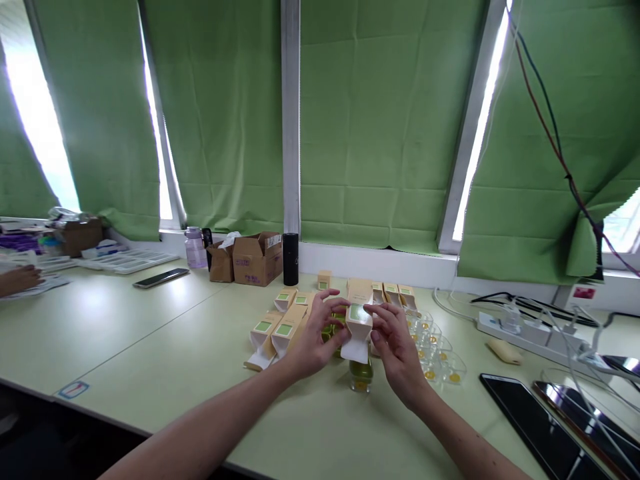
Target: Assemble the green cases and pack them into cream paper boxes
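Note:
Between my left hand (pixel 323 333) and my right hand (pixel 397 350) is a small tan carton (pixel 359 313) with a green label and a white flap hanging open at its lower end. The fingers of both hands are closed on its two sides. Just below the flap, a small glass jar (pixel 361 377) with green contents stands on the table, its top partly hidden by the carton. More tan cartons (pixel 284 330) lie to the left of my left hand, several with flaps open. Other green jars behind my left fingers are mostly hidden.
Clear cups with yellow centres (pixel 443 357) stand to the right of my right hand. Beyond them lie a power strip (pixel 540 340) with cables, a tablet (pixel 535 420) and a phone (pixel 160 278) far left. A cardboard box (pixel 257 260) and black bottle (pixel 291 259) stand behind. Another person's hand (pixel 23 280) shows at left.

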`<act>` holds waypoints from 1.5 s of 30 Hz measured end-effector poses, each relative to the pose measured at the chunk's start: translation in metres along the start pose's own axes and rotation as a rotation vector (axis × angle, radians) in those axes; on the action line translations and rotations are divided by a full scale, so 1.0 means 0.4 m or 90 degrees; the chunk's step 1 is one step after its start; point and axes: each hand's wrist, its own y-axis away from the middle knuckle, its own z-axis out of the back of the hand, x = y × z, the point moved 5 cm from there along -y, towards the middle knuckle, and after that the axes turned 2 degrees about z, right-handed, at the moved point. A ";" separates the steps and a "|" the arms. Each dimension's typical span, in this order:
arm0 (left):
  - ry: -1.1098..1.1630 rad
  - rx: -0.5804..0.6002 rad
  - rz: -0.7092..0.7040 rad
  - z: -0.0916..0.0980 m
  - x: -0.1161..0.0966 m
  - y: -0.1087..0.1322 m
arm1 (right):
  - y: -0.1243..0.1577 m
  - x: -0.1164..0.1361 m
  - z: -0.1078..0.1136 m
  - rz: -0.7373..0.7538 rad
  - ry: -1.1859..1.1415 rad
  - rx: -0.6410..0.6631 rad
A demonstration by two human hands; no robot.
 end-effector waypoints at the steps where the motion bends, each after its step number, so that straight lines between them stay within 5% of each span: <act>1: -0.007 0.006 0.002 -0.002 -0.001 0.000 | 0.000 0.001 0.000 0.001 0.002 -0.002; 22: 0.101 -0.088 0.051 -0.007 0.021 -0.017 | 0.005 -0.002 -0.009 -0.005 -0.016 0.006; 45: -0.006 -0.094 0.021 -0.024 -0.001 -0.004 | 0.002 -0.012 -0.010 -0.029 -0.031 -0.053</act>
